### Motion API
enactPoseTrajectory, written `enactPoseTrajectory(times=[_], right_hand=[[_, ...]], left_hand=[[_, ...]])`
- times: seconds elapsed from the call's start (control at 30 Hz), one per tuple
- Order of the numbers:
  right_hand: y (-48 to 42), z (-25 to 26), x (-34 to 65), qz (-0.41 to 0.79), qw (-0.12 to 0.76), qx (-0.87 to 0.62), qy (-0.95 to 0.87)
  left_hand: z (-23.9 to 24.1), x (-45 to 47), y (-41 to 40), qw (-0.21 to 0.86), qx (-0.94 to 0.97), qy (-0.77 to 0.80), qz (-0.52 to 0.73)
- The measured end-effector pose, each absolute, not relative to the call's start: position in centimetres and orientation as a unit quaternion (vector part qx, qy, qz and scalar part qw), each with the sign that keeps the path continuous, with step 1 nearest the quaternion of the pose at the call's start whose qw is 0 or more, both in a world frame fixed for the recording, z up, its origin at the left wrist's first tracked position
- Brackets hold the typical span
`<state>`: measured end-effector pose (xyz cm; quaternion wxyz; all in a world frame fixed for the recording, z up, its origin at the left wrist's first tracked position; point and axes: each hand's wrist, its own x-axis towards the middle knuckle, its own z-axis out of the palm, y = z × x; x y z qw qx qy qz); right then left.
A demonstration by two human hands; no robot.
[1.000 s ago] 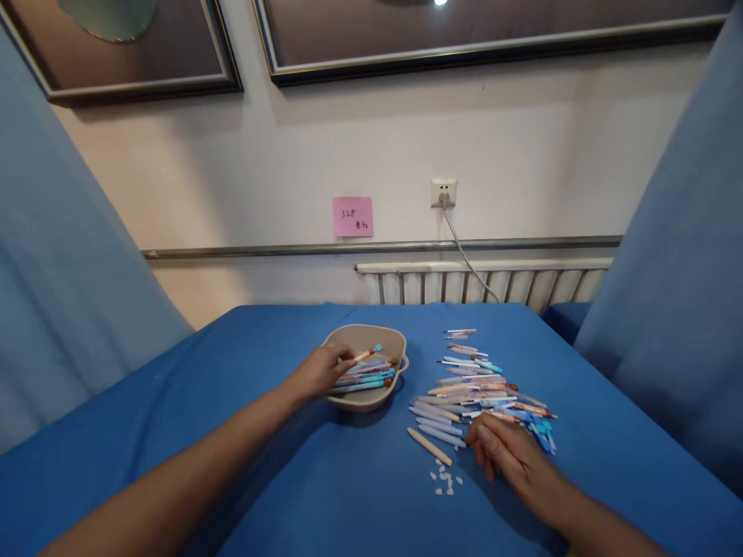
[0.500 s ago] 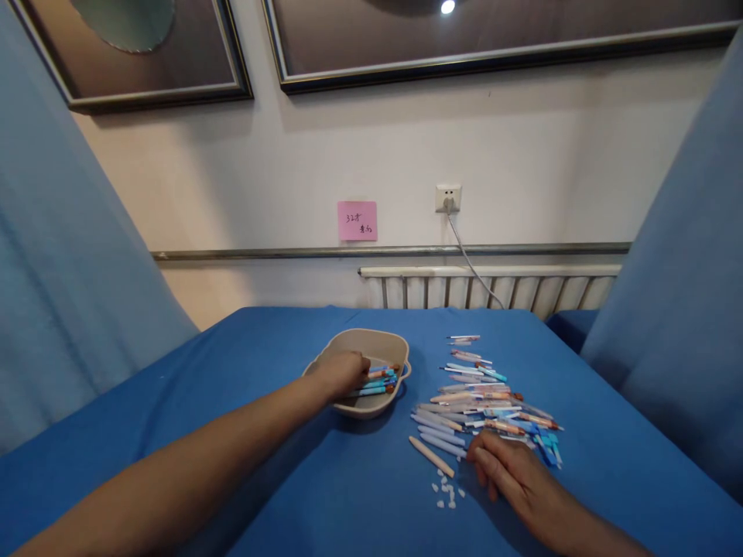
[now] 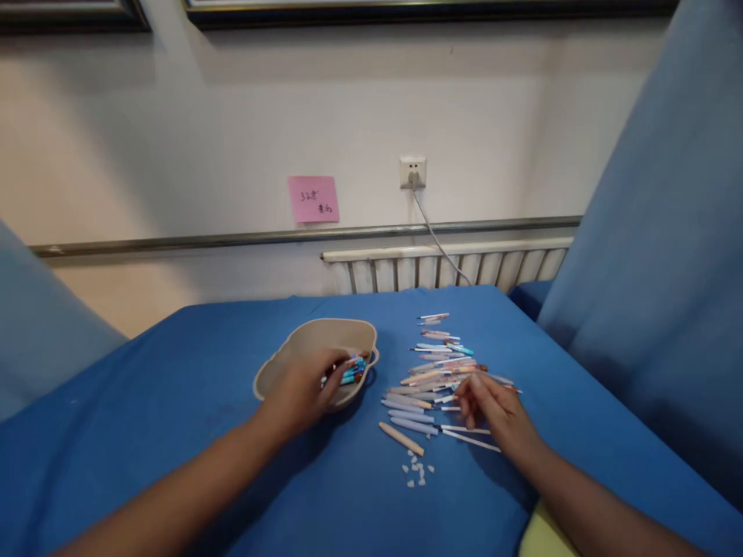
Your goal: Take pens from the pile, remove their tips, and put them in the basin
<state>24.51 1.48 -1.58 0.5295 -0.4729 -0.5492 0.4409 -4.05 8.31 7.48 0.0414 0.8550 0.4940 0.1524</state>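
My left hand (image 3: 299, 391), smeared by motion, reaches over the near side of a beige bin (image 3: 264, 379). Its fingertips are at a bunch of blue and brown pen parts (image 3: 354, 371) in the bin; whether they grip any is unclear. My right hand (image 3: 493, 410) hovers at the near right part of a spread of pens and pen parts (image 3: 433, 375), fingers closed in a pinch. What they hold, if anything, I cannot make out. Thin white refills (image 3: 470, 439) lie under that hand. To its left are lilac pen barrels (image 3: 412, 422) and a peach barrel (image 3: 400, 439).
Small white bits (image 3: 418, 468) lie on the blue cloth (image 3: 348, 495) near the peach barrel. A pink note (image 3: 314, 199) and a socket (image 3: 412, 172) with a cord are on the wall. Blue curtains (image 3: 650, 255) hang at both sides.
The view has tilted down and turned right. My left hand has drawn back toward the bin's near side. My right hand has moved up over the pens, uncovering white refills.
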Motion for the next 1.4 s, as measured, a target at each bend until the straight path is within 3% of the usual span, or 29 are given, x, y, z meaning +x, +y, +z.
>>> enactPoseTrajectory(times=[0.17, 0.27, 0.47, 0.6, 0.77, 1.23, 1.4], right_hand=[[2.4, -1.0, 25.8, 0.416, 0.565, -0.494, -0.514], [2.6, -0.8, 26.7, 0.385, 0.538, -0.515, -0.546], [1.8, -0.5, 28.7, 0.350, 0.316, -0.526, -0.707], [0.4, 0.2, 28.6, 0.213, 0.174, -0.534, -0.799], [-1.1, 0.9, 27.2, 0.094, 0.065, -0.560, -0.820], [-1.5, 1.9, 26.9, 0.082, 0.006, -0.600, -0.796], [-1.3, 2.1, 27.1, 0.081, 0.007, -0.602, -0.795]], left_hand=[[3.6, -1.6, 1.7, 0.220, 0.862, 0.413, 0.195], [1.7, -0.5, 0.6, 0.255, 0.866, 0.401, 0.158], [0.2, -0.3, 1.9, 0.240, 0.869, 0.404, 0.154], [-0.1, -0.4, 2.4, 0.209, 0.863, 0.420, 0.190], [-0.1, -0.1, 2.0, 0.147, 0.892, 0.376, 0.203], [0.3, 1.1, 1.8, 0.022, 0.933, 0.342, 0.112], [0.8, 1.3, 2.3, 0.031, 0.924, 0.356, 0.137]])
